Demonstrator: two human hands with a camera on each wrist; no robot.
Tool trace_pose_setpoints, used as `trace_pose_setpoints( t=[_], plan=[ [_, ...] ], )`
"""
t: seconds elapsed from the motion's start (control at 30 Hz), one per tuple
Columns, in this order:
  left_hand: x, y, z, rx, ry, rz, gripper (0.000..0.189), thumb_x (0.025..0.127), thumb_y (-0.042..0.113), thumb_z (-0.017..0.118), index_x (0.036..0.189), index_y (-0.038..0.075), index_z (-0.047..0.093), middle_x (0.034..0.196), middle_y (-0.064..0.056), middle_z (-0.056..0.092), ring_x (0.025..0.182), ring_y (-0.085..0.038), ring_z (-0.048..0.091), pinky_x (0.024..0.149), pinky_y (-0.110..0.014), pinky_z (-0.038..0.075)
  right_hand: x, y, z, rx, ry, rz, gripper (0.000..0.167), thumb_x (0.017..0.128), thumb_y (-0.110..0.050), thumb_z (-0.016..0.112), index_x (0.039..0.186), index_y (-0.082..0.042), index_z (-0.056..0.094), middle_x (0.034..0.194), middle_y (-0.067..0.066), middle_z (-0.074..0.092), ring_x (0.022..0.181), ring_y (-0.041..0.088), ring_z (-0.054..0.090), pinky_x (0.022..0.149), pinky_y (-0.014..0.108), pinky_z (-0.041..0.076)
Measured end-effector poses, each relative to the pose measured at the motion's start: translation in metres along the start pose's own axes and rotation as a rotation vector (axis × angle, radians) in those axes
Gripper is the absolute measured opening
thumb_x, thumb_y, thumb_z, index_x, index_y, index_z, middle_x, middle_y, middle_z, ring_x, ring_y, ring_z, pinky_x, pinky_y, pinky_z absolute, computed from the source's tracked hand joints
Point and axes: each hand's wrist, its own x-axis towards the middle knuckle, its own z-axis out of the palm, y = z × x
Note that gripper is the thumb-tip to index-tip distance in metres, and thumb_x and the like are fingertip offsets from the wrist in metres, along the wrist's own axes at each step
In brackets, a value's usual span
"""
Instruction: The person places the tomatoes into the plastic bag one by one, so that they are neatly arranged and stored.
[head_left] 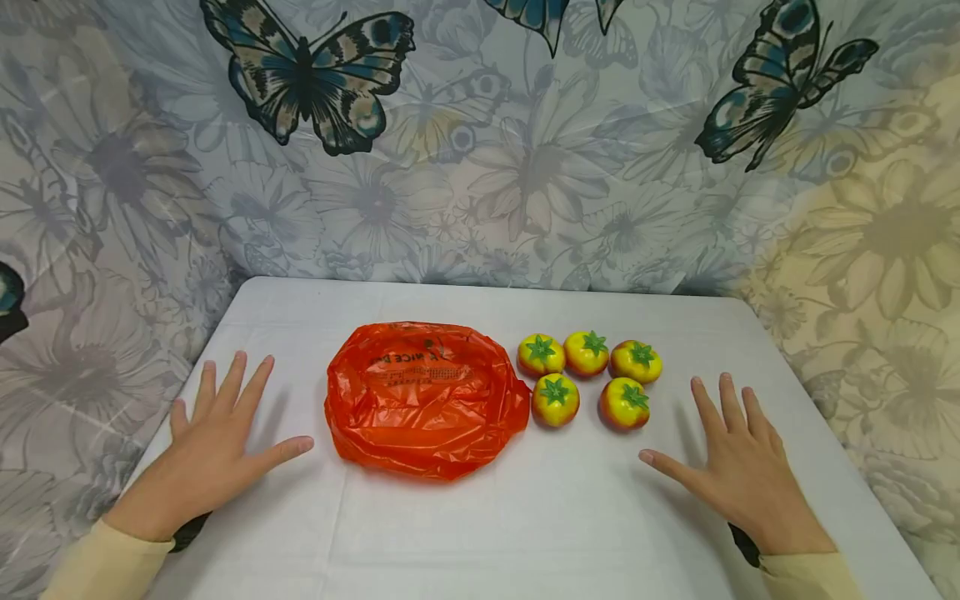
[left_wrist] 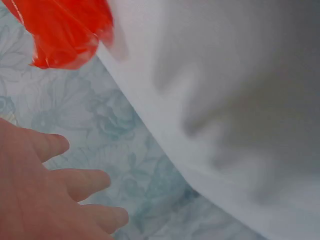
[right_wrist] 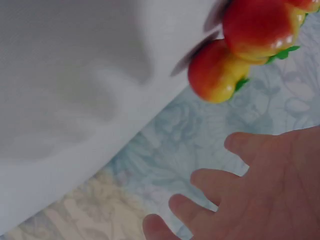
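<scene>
Left hand [head_left: 213,446], right hand [head_left: 746,467] splayed; bag [head_left: 427,404], fruits [head_left: 555,401] between; butterfly backdrop [head_left: 495,167] behind

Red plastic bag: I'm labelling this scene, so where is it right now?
In the head view, the red plastic bag lies on the white table, a little left of centre, just left of the five red-and-yellow fruits.

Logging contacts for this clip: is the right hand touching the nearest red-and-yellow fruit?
Apart. The head view shows a plain strip of white tabletop between the right hand and the nearest red-and-yellow fruit.
</scene>
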Motion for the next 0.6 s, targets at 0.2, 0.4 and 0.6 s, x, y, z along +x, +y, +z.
trace_pose_setpoints(
  t=[0.2, 0.4, 0.6],
  plan=[
    [0.02, 0.023, -0.001, -0.095, -0.029, 0.05, 0.112, 0.097, 0.076, 0.06, 0.176, 0.019, 0.006, 0.181, -0.027, 0.005, 0.163, -0.061, -0.006, 0.112, -0.093, 0.012, 0.009, -0.022, -0.004, 0.0, 0.024, -0.068, 0.131, 0.085, -0.087, 0.065, 0.175, -0.009, 0.01, 0.175, 0.038, 0.01, 0.152, 0.069, 0.022, 0.109, 0.087, 0.029],
    [0.048, 0.034, -0.005, -0.238, -0.098, 0.032, 0.11, 0.099, 0.077, 0.054, 0.175, 0.012, 0.008, 0.179, -0.027, 0.019, 0.161, -0.057, 0.023, 0.121, -0.081, 0.027, 0.017, -0.043, -0.007, -0.002, 0.109, -0.14, 0.118, 0.087, -0.08, 0.071, 0.17, -0.007, 0.03, 0.168, 0.039, 0.032, 0.139, 0.066, 0.045, 0.097, 0.081, 0.048],
    [0.073, 0.038, -0.007, -0.356, -0.239, -0.082, 0.11, 0.099, 0.08, 0.05, 0.174, 0.008, 0.012, 0.174, -0.028, 0.031, 0.154, -0.054, 0.041, 0.118, -0.074, 0.041, 0.025, -0.056, -0.007, 0.019, 0.173, -0.185, 0.092, 0.092, -0.056, 0.081, 0.16, -0.004, 0.047, 0.15, 0.038, 0.052, 0.125, 0.059, 0.059, 0.081, 0.072, 0.059]
  ],
)
